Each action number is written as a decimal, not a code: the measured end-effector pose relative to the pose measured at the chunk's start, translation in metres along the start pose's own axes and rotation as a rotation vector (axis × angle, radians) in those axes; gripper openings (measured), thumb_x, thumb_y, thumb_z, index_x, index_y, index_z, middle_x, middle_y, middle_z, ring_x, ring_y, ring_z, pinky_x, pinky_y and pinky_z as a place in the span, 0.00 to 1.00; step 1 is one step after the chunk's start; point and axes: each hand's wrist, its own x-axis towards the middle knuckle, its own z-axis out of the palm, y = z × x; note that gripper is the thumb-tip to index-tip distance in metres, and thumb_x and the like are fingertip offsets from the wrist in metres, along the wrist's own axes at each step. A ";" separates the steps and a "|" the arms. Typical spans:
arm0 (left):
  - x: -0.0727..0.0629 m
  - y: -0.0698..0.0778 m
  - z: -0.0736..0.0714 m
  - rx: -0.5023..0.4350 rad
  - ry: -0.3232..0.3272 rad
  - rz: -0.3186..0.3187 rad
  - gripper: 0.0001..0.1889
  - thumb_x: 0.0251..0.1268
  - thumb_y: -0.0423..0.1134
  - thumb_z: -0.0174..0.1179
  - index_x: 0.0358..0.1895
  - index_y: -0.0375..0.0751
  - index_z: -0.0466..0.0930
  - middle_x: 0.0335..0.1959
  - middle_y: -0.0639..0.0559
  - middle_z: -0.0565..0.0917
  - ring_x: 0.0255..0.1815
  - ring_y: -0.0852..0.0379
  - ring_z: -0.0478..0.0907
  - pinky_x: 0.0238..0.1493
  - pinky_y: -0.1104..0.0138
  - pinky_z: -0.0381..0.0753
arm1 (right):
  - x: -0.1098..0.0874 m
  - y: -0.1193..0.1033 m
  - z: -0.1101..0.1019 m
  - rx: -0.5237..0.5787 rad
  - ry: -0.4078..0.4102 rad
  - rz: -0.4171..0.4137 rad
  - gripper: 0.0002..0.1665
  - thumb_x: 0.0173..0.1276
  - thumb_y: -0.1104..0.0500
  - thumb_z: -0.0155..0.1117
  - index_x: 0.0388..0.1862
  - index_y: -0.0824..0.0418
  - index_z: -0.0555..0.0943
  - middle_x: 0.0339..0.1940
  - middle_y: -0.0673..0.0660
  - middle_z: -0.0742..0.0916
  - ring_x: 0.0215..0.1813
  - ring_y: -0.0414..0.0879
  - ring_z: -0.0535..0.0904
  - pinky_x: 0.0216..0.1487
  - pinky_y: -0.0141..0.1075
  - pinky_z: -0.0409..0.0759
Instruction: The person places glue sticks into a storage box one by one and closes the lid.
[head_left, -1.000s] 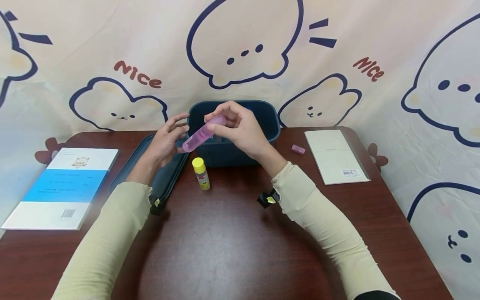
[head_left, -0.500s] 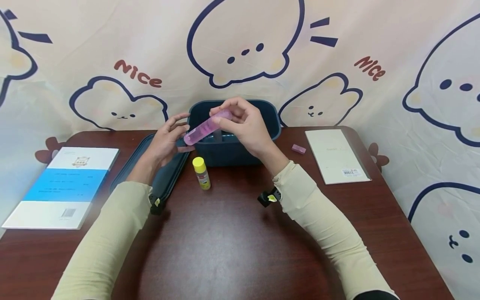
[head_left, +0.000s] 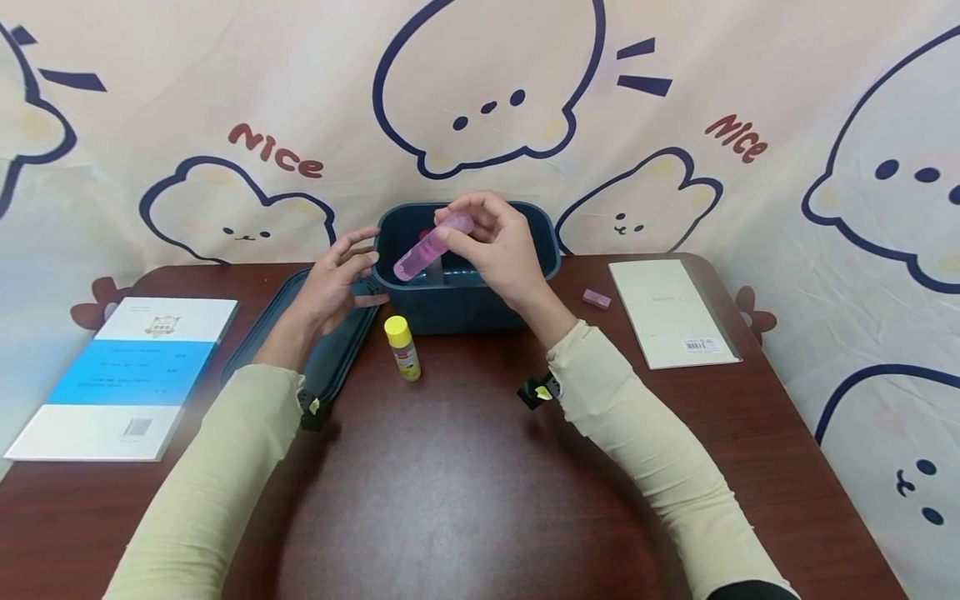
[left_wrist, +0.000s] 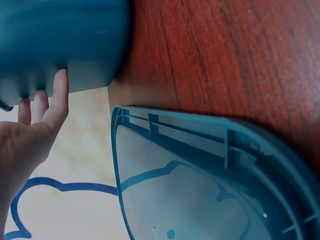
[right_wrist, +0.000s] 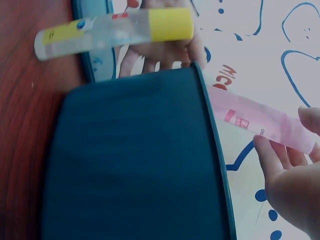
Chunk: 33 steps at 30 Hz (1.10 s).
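Observation:
My right hand [head_left: 498, 250] pinches a translucent pink tube [head_left: 429, 250] between thumb and fingers, tilted over the opening of a dark teal bin [head_left: 465, 310]. In the right wrist view the pink tube [right_wrist: 250, 119] shows printed markings and shows beyond the bin's rim. My left hand [head_left: 330, 283] is at the bin's left side, fingers extended. Its fingertips touch the outer wall of the bin [left_wrist: 60, 40] in the left wrist view. Inside the bin are a reddish item and a clear one, partly hidden by the tube and my right hand.
A yellow-capped glue bottle [head_left: 403, 348] stands before the bin. The teal lid [head_left: 341, 350] lies left of it, partly under my left arm. A blue-and-white book [head_left: 127, 375] lies far left; a small pink block [head_left: 597, 298] and a pale notebook [head_left: 671, 312] lie right.
My right hand has carried the pink tube rightward and slightly up, away from my left hand and over the bin's opening. My left hand has stayed at the bin's left side.

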 end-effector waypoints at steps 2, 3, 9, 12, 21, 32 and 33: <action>0.000 -0.001 0.000 -0.004 0.000 0.004 0.24 0.80 0.45 0.52 0.75 0.55 0.63 0.73 0.47 0.61 0.63 0.48 0.61 0.60 0.39 0.75 | 0.002 0.002 0.000 -0.054 -0.004 -0.012 0.14 0.69 0.70 0.67 0.51 0.71 0.78 0.51 0.64 0.87 0.53 0.51 0.83 0.57 0.41 0.82; 0.000 -0.001 0.000 -0.007 0.000 0.005 0.24 0.80 0.44 0.52 0.75 0.55 0.63 0.73 0.46 0.61 0.63 0.48 0.62 0.60 0.39 0.75 | 0.003 0.004 -0.001 -0.079 -0.007 -0.017 0.14 0.69 0.69 0.67 0.52 0.71 0.78 0.51 0.64 0.87 0.53 0.50 0.83 0.57 0.40 0.82; -0.001 -0.002 -0.001 -0.004 0.001 0.008 0.24 0.80 0.44 0.52 0.75 0.55 0.63 0.73 0.46 0.61 0.65 0.45 0.62 0.60 0.40 0.75 | 0.009 0.010 0.001 -0.239 -0.024 0.011 0.15 0.71 0.65 0.68 0.54 0.69 0.79 0.53 0.61 0.87 0.55 0.47 0.83 0.59 0.36 0.81; -0.001 -0.002 -0.001 0.001 -0.001 0.007 0.25 0.81 0.44 0.51 0.76 0.55 0.62 0.74 0.46 0.60 0.68 0.43 0.59 0.60 0.40 0.75 | 0.012 0.011 0.004 -0.330 -0.043 0.071 0.17 0.71 0.63 0.68 0.55 0.67 0.80 0.53 0.59 0.86 0.54 0.47 0.83 0.57 0.34 0.81; -0.001 -0.002 -0.001 0.006 -0.006 0.005 0.25 0.80 0.46 0.52 0.76 0.55 0.62 0.73 0.46 0.61 0.67 0.44 0.60 0.61 0.40 0.75 | 0.022 0.018 0.010 -0.508 -0.131 0.207 0.18 0.70 0.58 0.71 0.55 0.62 0.81 0.51 0.57 0.86 0.49 0.47 0.82 0.49 0.34 0.84; 0.000 -0.002 -0.001 0.007 -0.009 0.002 0.25 0.80 0.47 0.53 0.75 0.56 0.62 0.72 0.46 0.61 0.66 0.46 0.59 0.61 0.40 0.75 | 0.031 0.027 0.012 -0.588 -0.303 0.334 0.16 0.69 0.59 0.71 0.53 0.60 0.81 0.50 0.55 0.85 0.51 0.48 0.79 0.52 0.35 0.82; 0.000 -0.002 -0.001 0.006 -0.008 0.004 0.25 0.80 0.47 0.53 0.75 0.56 0.62 0.72 0.46 0.61 0.65 0.46 0.60 0.61 0.40 0.75 | 0.032 0.027 0.012 -0.594 -0.317 0.341 0.16 0.69 0.59 0.71 0.53 0.61 0.81 0.49 0.55 0.85 0.50 0.48 0.79 0.52 0.36 0.82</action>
